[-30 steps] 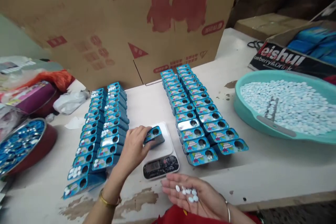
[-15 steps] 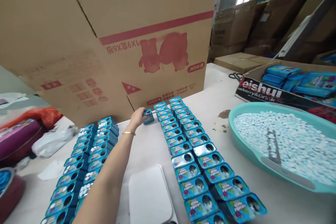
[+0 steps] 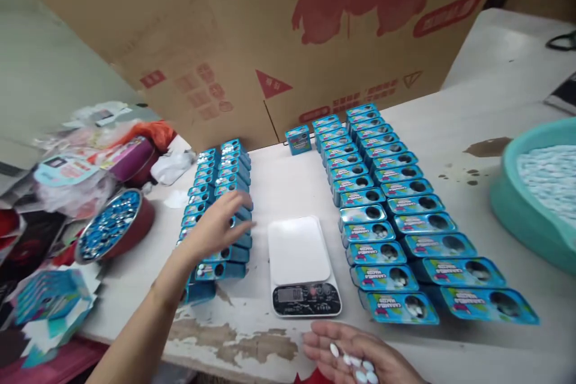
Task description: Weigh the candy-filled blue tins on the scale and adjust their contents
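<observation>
Now I see my left hand (image 3: 219, 225) open and flat, with its fingers spread out. It holds nothing. It hangs over the left rows of blue tins (image 3: 220, 210), near the middle of them, and I cannot tell if it touches them. Some of these tins show white candies through the round hole on top.

My right hand (image 3: 360, 354) is low at the near edge of the table (image 3: 288, 180), palm up and cupped. A few white candies (image 3: 355, 363) lie in it. The fingers are loose, not closed around them.

Between my two hands sits the white scale (image 3: 300, 264). Its flat plate has nothing on it. The scale is just beside the left rows and a little ahead of my right hand.

To the right of the scale are the right rows of blue tins (image 3: 387, 210), running away from me. One single tin (image 3: 297, 139) stands alone at the far end, just left of those rows and close to the big cardboard box (image 3: 279, 30). It is well apart from both hands.

A teal tub (image 3: 522, 210) with white candies sits at the far right. A red bowl (image 3: 114, 228) of small blue pieces is at the left.
</observation>
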A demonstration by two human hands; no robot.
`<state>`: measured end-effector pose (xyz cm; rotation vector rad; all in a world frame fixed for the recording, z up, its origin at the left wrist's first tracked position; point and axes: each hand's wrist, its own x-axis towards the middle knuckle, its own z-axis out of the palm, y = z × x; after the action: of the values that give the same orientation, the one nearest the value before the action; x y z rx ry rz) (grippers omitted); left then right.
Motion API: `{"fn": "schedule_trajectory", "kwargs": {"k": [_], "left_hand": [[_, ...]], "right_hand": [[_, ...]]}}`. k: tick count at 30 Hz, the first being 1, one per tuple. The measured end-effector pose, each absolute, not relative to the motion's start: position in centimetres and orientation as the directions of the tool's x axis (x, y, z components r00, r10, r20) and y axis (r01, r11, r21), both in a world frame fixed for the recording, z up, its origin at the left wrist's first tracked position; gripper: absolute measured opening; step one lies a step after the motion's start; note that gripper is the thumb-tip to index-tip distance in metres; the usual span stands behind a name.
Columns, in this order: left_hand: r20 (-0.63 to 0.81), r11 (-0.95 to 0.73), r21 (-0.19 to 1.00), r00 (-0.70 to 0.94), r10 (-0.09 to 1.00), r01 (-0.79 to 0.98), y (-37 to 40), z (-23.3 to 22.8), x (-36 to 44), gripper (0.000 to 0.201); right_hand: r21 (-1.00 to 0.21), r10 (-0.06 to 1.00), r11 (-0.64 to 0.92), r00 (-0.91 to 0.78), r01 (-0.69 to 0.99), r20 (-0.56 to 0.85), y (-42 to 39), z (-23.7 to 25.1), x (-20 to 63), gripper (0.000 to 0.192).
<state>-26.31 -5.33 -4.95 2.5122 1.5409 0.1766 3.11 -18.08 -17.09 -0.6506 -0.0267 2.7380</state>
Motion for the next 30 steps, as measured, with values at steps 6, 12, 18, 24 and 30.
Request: {"fn": "schedule_trajectory", "kwargs": {"k": [6, 12, 18, 24, 30], "left_hand": [[0.008, -0.245, -0.151, 0.250, 0.968, 0.958, -18.0, -9.3, -30.6, 0.019], [0.141, -0.245, -0.282, 0.292, 0.946, 0.928, -19.3, -10.6, -29.2, 0.009], [0.110, -0.430, -0.112, 0.441, 0.891, 0.896, -15.0, -7.7, -21.8, 0.020], [-0.096, -0.536, -0.164, 0.527, 0.844, 0.828, -9.3, -8.6, -16.7, 0.012], [0.117, -0.561, 0.038, 0.554, 0.824, 0.827, -10.8, -7.6, -15.8, 0.014]], "right_hand": [[-0.097, 0.326, -0.944, -0.847, -0.315, -0.420, -19.6, -16.8, 2.8, 0.036], [-0.116, 0.386, -0.921, -0.831, -0.372, -0.400, -20.6, -16.3, 2.8, 0.033], [-0.087, 0.443, -0.888, -0.789, -0.451, -0.426, -20.6, -16.1, 2.7, 0.030], [-0.035, 0.430, -0.881, -0.769, -0.471, -0.473, -20.3, -16.0, 3.1, 0.028], [0.016, 0.442, -0.862, -0.766, -0.507, -0.466, -19.6, -16.3, 3.1, 0.037]]}}
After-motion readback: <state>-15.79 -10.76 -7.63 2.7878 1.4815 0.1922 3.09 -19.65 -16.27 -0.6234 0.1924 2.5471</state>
